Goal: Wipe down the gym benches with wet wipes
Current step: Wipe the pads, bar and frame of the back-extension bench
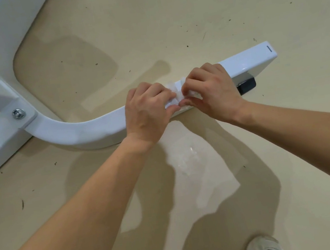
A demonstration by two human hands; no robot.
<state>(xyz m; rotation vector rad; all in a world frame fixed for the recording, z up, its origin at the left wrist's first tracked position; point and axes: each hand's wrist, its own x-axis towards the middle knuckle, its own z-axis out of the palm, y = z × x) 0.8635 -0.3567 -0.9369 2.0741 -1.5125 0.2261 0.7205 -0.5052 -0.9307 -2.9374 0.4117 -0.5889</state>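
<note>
A white metal bench frame [88, 131] curves across the beige floor, its floor bar ending at the right [256, 59]. A crumpled white wet wipe [176, 93] lies on top of that bar. My left hand [149, 110] and my right hand [212, 90] sit side by side over the bar, fingers curled, each pinching the wipe between them. Most of the wipe is hidden under my fingers.
A black rubber foot [246, 85] sits under the bar's right end. A bolt [18, 113] joins the frame pieces at the left. My grey shoe [264, 248] is at the bottom right. The floor carries small dark specks and glossy reflections.
</note>
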